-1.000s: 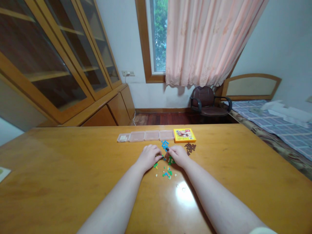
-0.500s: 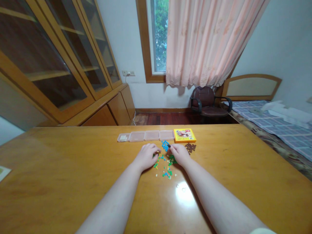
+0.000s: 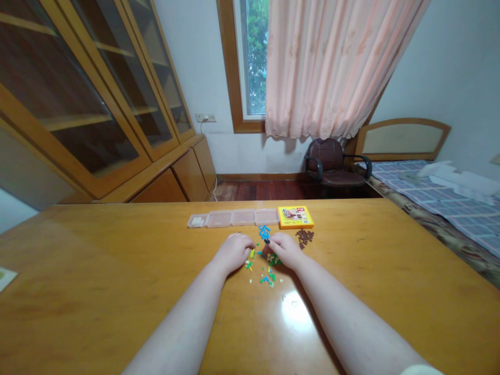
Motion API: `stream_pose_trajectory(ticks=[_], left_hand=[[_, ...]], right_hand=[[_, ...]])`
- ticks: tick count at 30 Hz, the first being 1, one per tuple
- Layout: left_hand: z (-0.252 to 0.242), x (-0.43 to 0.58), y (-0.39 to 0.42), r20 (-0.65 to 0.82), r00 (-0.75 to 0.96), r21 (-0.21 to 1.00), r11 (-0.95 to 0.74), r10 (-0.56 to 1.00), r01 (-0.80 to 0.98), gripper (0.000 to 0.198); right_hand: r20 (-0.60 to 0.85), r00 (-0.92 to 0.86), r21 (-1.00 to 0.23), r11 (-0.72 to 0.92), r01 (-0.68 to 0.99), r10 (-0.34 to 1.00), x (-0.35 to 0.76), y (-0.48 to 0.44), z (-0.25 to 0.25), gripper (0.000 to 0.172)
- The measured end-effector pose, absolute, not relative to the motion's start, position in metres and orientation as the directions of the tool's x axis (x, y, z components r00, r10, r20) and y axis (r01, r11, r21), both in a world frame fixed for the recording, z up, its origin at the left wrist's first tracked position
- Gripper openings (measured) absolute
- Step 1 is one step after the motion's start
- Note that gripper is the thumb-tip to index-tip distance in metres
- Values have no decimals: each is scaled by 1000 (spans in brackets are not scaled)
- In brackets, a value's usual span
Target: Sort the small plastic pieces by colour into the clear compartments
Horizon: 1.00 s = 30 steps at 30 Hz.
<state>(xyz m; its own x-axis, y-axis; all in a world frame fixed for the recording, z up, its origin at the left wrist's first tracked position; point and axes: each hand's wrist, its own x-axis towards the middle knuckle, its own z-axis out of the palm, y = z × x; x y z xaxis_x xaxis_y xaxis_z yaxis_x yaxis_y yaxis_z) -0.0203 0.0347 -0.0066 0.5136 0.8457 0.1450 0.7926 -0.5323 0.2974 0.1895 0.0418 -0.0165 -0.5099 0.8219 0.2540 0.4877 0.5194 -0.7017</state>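
Small building blocks [image 3: 269,279] in green, yellow, blue and cream lie loose on the wooden table between my hands. At the left edge of this mix my left hand [image 3: 235,251] rests low, its fingers curled in together by yellow and green blocks. Opposite it, my right hand [image 3: 286,249] has thumb and fingers drawn together over the green and cream blocks. What either hand's fingertips hold, if anything, is too small or hidden to make out. Just beyond them sits a pile of blue blocks [image 3: 264,232]. Brown blocks [image 3: 305,237] are heaped to the right of my right hand.
A row of shallow clear plastic trays [image 3: 242,217] stretches along the table's far part, with a yellow box [image 3: 296,217] at its right end. Past the table [image 3: 117,286] are a brown armchair [image 3: 330,164], a bed [image 3: 441,179] and a glass-door cabinet [image 3: 117,94].
My left hand's fingers have curled closer together, and more yellow blocks show beside them. My right hand's thumb has shifted slightly left and toward me, uncovering more cream blocks.
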Motion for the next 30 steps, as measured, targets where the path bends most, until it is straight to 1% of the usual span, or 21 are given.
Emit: stream_pose_trajectory(ticks=[3, 7, 9, 11, 14, 16, 18, 21, 23, 26, 30], left_hand=[[-5, -20, 34, 165, 475, 259, -503, 864, 825, 25], [-3, -18, 31, 222, 521, 271, -566, 824, 779, 35], [-4, -17, 31, 213, 561, 269, -600, 800, 754, 38], [-6, -17, 31, 195, 573, 262, -606, 796, 751, 37], [-9, -20, 33, 195, 551, 252, -584, 811, 771, 33], [-11, -21, 35, 205, 521, 253, -559, 829, 790, 31], [-11, -22, 36, 216, 490, 260, -533, 845, 805, 29], [-9, -21, 36, 215, 468, 267, -512, 857, 816, 25], [-6, -20, 34, 210, 468, 267, -511, 859, 817, 23], [-2, -18, 31, 221, 509, 278, -554, 832, 785, 26], [-2, -17, 29, 216, 593, 281, -631, 776, 723, 33]], right_hand=[[268, -564, -710, 556, 432, 781, 189, 41, -16, 49], [258, -608, -710, 574, 408, 751, 188, 42, -18, 47], [238, -613, -695, 573, 435, 753, 188, 42, -19, 44], [219, -589, -667, 560, 491, 778, 188, 43, -20, 42], [215, -507, -632, 515, 579, 834, 189, 44, -20, 40], [222, -475, -627, 498, 599, 851, 189, 44, -19, 40], [241, -507, -644, 527, 554, 828, 190, 43, -19, 40], [257, -603, -674, 587, 448, 755, 189, 42, -18, 39], [234, -620, -681, 582, 445, 749, 188, 42, -19, 37], [204, -537, -673, 515, 530, 819, 188, 44, -20, 37], [206, -411, -663, 435, 609, 888, 189, 47, -19, 37]])
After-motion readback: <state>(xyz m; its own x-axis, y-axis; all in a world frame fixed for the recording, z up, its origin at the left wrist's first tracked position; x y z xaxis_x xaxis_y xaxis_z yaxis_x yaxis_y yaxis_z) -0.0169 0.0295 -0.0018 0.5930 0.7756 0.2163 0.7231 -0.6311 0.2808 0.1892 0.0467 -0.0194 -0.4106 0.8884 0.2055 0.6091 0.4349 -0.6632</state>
